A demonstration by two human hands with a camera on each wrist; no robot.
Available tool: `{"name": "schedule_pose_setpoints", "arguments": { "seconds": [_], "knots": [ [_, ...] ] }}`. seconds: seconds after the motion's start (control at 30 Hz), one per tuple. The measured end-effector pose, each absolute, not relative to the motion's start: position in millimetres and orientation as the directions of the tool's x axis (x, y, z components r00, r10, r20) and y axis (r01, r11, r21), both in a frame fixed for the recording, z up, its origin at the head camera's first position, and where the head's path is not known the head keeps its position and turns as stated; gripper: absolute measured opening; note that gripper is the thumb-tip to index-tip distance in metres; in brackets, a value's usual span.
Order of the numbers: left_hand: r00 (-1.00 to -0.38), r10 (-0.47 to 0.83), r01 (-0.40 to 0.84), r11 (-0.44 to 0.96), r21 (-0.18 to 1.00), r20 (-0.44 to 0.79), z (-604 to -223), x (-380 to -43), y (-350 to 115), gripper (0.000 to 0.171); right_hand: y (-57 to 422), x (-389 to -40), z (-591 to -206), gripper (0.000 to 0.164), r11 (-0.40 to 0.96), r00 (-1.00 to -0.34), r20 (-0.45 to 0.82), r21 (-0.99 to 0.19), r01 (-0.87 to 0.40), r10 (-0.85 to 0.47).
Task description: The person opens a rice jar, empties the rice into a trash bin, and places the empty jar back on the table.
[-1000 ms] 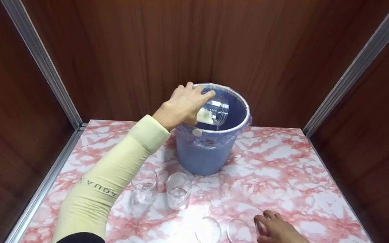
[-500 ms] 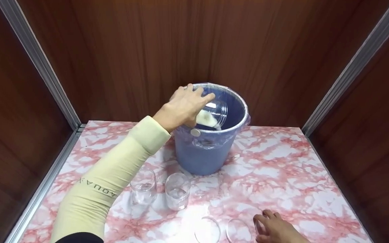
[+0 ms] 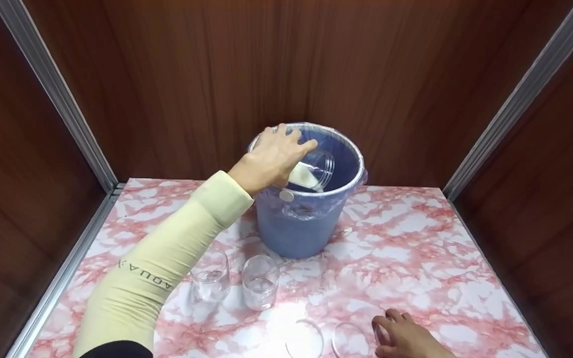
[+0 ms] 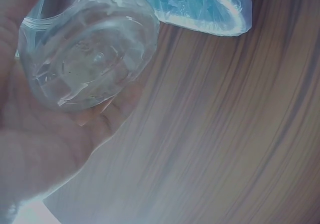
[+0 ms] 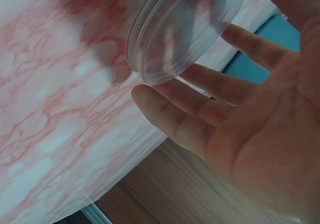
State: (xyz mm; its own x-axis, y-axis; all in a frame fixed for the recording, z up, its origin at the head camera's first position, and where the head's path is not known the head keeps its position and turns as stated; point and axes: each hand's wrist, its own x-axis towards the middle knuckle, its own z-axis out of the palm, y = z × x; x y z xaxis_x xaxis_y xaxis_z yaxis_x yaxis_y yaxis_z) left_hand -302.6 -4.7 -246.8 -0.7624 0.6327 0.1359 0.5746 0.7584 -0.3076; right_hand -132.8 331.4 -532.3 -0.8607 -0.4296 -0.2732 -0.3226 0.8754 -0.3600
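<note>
In the head view, my left hand [image 3: 269,159] grips a clear plastic jar [image 3: 324,164] by its base end. The jar lies tipped inside the mouth of the blue bin [image 3: 296,228], its opening toward the right. Pale, soft-looking matter [image 3: 302,175] sits along its lower wall; what it is I cannot tell. Through the jar's base in the left wrist view, a pale patch shows faintly. My right hand [image 3: 408,338], low at the right, holds a clear round lid [image 5: 185,36] on edge at its fingertips, just above the table.
Two clear jars [image 3: 211,283] [image 3: 260,288] stand upright in front of the bin. Two clear round lids [image 3: 305,339] [image 3: 350,340] lie near the front edge. A thin plastic liner [image 4: 200,6] covers the bin's rim. Dark wood-grain panels [image 3: 207,89] enclose the marbled table [image 3: 396,253].
The pale matter in the tipped jar has slid downward toward its mouth. The jar has dipped slightly deeper into the bin. My right hand has kept its place with the lid.
</note>
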Motion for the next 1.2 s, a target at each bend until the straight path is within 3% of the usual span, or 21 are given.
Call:
{"name": "schedule_pose_setpoints", "arguments": {
  "seconds": [0.2,0.77,1.2],
  "knots": [
    [-0.767,0.631,0.564,0.748,-0.35,0.111,-246,-301,-2,0.081,331,-133,-533,0.06,0.874,-0.866,-0.254,-0.356,-0.331,-0.431],
    [-0.745,0.652,0.545,0.716,-0.436,0.14,-252,-301,11,0.051,330,-131,-533,0.058,0.877,-0.869,-0.247,-0.346,-0.335,-0.429],
    [-0.794,0.609,0.474,0.618,-0.627,0.0,-252,-299,30,0.061,329,-132,-535,0.053,0.875,-0.877,-0.217,-0.343,-0.343,-0.429]
  ]
}}
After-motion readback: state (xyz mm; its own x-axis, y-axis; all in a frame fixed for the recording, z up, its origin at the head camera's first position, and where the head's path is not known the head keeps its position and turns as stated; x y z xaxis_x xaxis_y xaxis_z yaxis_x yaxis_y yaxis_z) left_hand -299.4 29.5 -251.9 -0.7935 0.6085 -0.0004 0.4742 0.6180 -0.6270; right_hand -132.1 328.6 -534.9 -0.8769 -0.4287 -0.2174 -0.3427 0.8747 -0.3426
